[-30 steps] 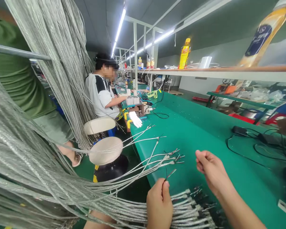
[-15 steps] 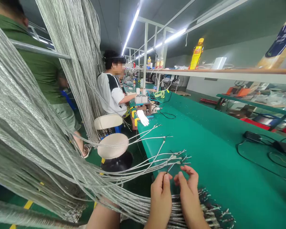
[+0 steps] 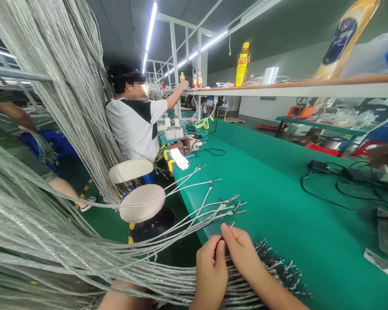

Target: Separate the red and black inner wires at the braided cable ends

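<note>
My left hand [image 3: 212, 263] is closed in a pinch at the table's near edge, gripping a cable whose body is mostly hidden by the fingers. Touching it from the right, my right hand [image 3: 241, 249] pinches the thin wire ends of that cable, with dark and pale tips poking out above. Beneath both hands runs a thick bundle of silver braided cables [image 3: 168, 275], their stripped ends [image 3: 283, 269] lying on the green table [image 3: 261, 185]. Farther forward, several cables [image 3: 210, 212] with split wire ends rest apart across the table edge.
More braided cables [image 3: 74, 86] hang at the left over a metal bar [image 3: 19, 72]. Stools with pale seats [image 3: 142, 203] stand beside the table. A person in a white-and-black shirt [image 3: 132, 129] sits ahead, near a white glove [image 3: 179, 158] and a clamping machine [image 3: 177, 140]. Black adapters [image 3: 318, 165] lie right.
My right hand has moved in from being apart with fingers spread to pinching the wire ends against my left. The view has turned right. The seated person's arm now reaches up toward the shelf.
</note>
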Action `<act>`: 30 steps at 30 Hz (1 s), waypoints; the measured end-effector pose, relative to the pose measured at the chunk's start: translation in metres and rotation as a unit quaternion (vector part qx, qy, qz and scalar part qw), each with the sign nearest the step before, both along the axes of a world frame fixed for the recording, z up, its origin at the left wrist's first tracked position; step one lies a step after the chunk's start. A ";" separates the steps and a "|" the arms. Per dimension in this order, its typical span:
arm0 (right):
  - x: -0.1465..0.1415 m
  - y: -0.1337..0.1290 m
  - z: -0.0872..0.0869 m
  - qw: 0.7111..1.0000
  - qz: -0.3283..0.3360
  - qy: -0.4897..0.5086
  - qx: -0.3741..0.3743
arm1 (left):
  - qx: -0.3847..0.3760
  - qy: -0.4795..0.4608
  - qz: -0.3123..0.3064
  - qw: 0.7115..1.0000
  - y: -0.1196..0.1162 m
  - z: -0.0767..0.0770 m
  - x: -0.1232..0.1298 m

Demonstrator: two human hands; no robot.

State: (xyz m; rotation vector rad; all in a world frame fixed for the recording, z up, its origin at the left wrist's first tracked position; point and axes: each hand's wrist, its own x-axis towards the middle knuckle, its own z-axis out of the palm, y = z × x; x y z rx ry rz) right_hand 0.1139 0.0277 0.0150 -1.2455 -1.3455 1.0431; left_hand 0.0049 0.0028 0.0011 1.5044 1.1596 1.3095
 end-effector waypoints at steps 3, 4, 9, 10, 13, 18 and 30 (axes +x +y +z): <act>0.006 0.004 0.001 1.000 0.010 0.023 -0.010 | 0.003 0.025 -0.001 1.000 0.000 -0.001 0.000; 0.009 0.005 0.001 0.999 0.004 0.039 -0.018 | 0.008 0.033 0.002 0.999 0.000 -0.001 0.000; 0.025 0.018 0.003 0.987 -0.075 0.141 -0.034 | 0.001 0.069 0.026 0.997 0.000 -0.002 0.000; 0.028 0.020 0.004 0.983 -0.091 0.155 -0.029 | -0.003 0.071 0.028 0.997 0.000 -0.003 0.000; 0.033 0.023 0.008 0.979 -0.115 0.166 -0.015 | -0.015 0.079 0.039 0.996 0.002 -0.003 0.001; 0.028 0.020 0.006 0.993 -0.058 0.098 -0.016 | -0.028 0.074 0.065 0.995 0.005 -0.005 0.003; 0.031 0.019 0.003 0.995 -0.071 0.064 -0.010 | -0.018 0.088 0.040 0.995 0.001 -0.001 0.003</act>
